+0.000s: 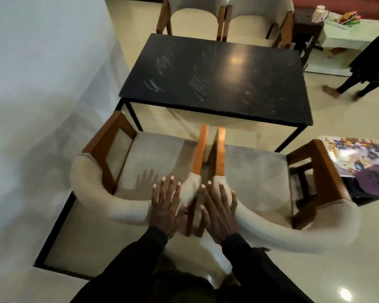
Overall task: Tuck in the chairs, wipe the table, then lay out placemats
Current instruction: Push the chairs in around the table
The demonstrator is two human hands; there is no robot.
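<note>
A black table [217, 84] with white chalk-like scribbles stands in the middle. Two cream chairs with wooden arms sit side by side on its near side, pulled out from it: the left chair [140, 158] and the right chair [256, 171]. My left hand [165, 206] lies flat, fingers spread, on the curved back of the left chair. My right hand [219, 208] lies flat on the back of the right chair. Neither hand holds anything. Two more cream chairs [225, 20] stand at the table's far side. Flowered placemats [357, 156] and a purple cloth [374, 180] lie at the right.
A white wall [42, 84] runs close along the left. A low dark stand [359, 193] at the right bears the placemats. Another person's legs [348, 86] are at the far right. A white side table [346, 36] with clutter is behind.
</note>
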